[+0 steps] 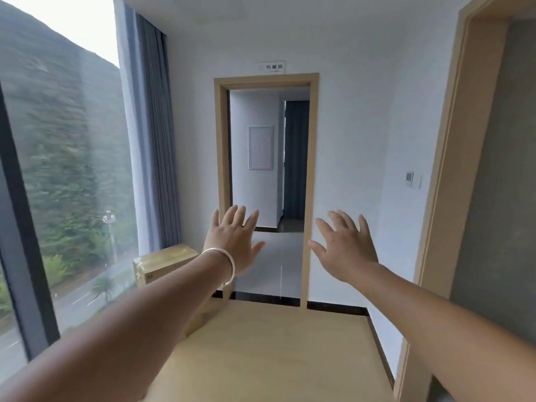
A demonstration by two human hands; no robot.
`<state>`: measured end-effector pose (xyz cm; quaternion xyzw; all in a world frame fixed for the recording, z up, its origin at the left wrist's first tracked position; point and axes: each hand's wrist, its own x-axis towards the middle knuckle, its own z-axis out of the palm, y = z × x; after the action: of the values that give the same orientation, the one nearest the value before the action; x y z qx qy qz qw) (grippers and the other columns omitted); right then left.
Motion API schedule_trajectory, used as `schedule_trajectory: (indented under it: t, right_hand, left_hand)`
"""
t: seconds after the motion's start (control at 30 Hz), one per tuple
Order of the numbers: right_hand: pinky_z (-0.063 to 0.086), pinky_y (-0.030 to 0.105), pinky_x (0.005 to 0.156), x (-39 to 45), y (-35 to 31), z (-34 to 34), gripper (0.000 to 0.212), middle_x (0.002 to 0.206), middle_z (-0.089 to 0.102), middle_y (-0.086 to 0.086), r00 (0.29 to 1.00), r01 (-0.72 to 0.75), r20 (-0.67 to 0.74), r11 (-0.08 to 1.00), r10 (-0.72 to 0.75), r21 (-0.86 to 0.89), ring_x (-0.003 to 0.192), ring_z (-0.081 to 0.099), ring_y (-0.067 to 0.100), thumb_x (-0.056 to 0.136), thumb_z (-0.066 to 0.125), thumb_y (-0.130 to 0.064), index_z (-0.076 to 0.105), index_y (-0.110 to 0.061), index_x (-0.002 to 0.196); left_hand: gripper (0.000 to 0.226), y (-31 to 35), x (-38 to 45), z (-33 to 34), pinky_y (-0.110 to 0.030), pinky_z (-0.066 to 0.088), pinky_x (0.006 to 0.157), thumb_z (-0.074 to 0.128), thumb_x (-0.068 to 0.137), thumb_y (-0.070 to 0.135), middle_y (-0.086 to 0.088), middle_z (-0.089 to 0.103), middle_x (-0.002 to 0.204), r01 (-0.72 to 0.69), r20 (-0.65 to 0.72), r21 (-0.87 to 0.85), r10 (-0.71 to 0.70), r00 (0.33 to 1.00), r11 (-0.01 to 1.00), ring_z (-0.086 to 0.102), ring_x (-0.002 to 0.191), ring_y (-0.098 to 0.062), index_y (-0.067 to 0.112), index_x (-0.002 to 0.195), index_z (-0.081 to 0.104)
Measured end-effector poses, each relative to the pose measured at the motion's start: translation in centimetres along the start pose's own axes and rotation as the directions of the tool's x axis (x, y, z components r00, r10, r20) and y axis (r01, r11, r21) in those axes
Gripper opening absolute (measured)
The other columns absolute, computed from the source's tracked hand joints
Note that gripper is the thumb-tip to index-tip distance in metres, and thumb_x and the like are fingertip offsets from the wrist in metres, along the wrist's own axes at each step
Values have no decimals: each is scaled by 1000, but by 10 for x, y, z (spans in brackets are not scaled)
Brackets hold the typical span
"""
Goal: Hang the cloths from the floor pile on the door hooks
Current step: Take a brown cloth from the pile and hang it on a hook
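Note:
Both my arms reach straight out in front of me at about waist height. My left hand (235, 242), with a silver bangle on its wrist, has its fingers spread and holds nothing. My right hand (346, 246) is likewise spread flat and empty. No cloths, floor pile or door hooks show in this view. An open doorway (266, 82) with a pale wooden frame lies straight ahead beyond my hands.
A cardboard box (165, 265) stands on the floor by the tall window (58, 184) and grey curtain (153, 140) on the left. A second wooden door frame (443, 169) rises on the right, with a wall switch (410, 179) beside it. Light wooden floor (275, 352) spreads below my arms.

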<state>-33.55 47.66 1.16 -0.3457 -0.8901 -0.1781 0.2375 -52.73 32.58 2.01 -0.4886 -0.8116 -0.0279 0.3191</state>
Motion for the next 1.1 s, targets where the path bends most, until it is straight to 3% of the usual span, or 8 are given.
schedule_trajectory:
  t: [0.53,1.1]
  right_hand:
    - [1,52,117,150,46,118,57,158,17,3,971,-215,88,972,223,-94,146,7,21,97,21,-57,22,-31,148]
    - [3,53,116,363,202,284,57,157,18,4,981,-172,69,981,179,-93,146,9,21,98,23,-57,23,-29,147]
  left_hand:
    - [71,-9,195,153,-55,8,115,22,93,63,-6,15,158,-130,-19,-105,129,992,986,8,146,-26,25,151,4]
    - [70,92,445,290,-53,7,116,25,95,61,-4,15,157,-112,19,-89,114,993,990,8,146,-24,25,152,5]
